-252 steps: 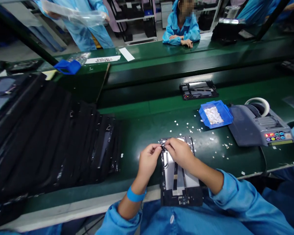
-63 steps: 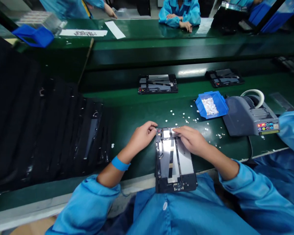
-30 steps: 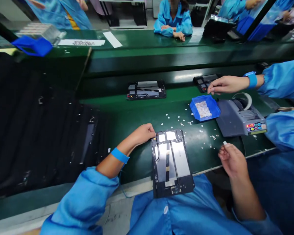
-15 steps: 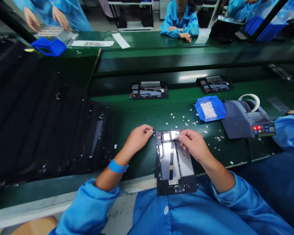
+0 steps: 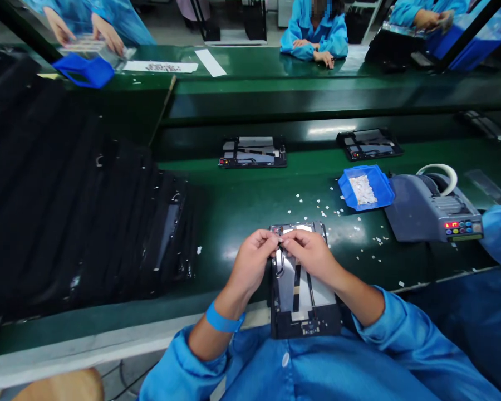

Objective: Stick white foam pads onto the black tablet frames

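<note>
"Where's the opened tablet [image 5: 305,289]?"

"In front of the person, back off and insides showing, its lower end reaching past the near edge of the green surface [image 5: 234,206]."

"And the hands?"

"Left hand [image 5: 249,260] and right hand [image 5: 315,259] meet over the tablet's upper left part. Each is closed to a thumb-and-finger pinch, with a small pale piece [image 5: 280,240] seemingly caught between the tips. Whether it touches the tablet, I can't tell."

"So which step is this?"

"Fine fingertip work on that piece, I'd judge, rather than fetching: the blue bin [image 5: 383,186] of white bits and the tape dispenser [image 5: 438,211] sit well apart, to the right."

"What would the next move call for?"

"A light, steady pinch, I'd say, tips kept in line with each other, and no leaning on the exposed parts, since the overhanging tablet could tip or slide."
</note>
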### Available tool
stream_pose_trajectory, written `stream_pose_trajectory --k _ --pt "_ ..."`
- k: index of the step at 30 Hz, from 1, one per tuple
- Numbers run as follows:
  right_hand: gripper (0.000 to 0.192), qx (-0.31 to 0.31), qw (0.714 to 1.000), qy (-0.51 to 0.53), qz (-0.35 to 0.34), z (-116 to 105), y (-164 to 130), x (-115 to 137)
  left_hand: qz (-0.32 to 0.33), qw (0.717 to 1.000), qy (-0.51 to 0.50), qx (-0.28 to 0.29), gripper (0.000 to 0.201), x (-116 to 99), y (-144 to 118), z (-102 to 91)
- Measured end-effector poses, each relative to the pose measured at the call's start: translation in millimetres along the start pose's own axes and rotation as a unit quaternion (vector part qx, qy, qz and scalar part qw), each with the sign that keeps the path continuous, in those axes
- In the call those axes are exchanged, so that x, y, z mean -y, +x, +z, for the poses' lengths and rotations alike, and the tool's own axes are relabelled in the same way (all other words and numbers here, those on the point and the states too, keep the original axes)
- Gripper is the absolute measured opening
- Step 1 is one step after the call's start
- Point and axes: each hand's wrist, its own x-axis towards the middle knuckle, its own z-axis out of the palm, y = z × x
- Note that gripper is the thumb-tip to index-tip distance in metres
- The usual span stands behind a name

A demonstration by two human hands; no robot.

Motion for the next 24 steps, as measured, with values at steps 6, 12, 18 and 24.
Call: stream_pose_trajectory --k 6,12,18,24 --pt "0.027 0.039 0.884 -0.408 -0.224 -35.2 19.0 -13.2 0.192 0.910 0.366 0.031 0.012 -13.1 -1.3 -37.9" --pt "0.029 0.132 0.775 -0.529 -0.320 -45.5 39.8 -19.4 0.290 0.756 0.571 0.134 0.015 -10.4 9.9 -34.0" --pt "0.032 0.166 0.745 -0.554 -0.331 -54.1 44.7 -23.0 0.308 0.719 0.604 0.154 0.019 -12.3 13.1 -29.7" --pt "0.033 0.179 0.719 -0.586 -0.328 -54.5 44.6 -22.3 0.239 0.823 0.497 0.136 0.013 -21.1 18.5 -29.7"
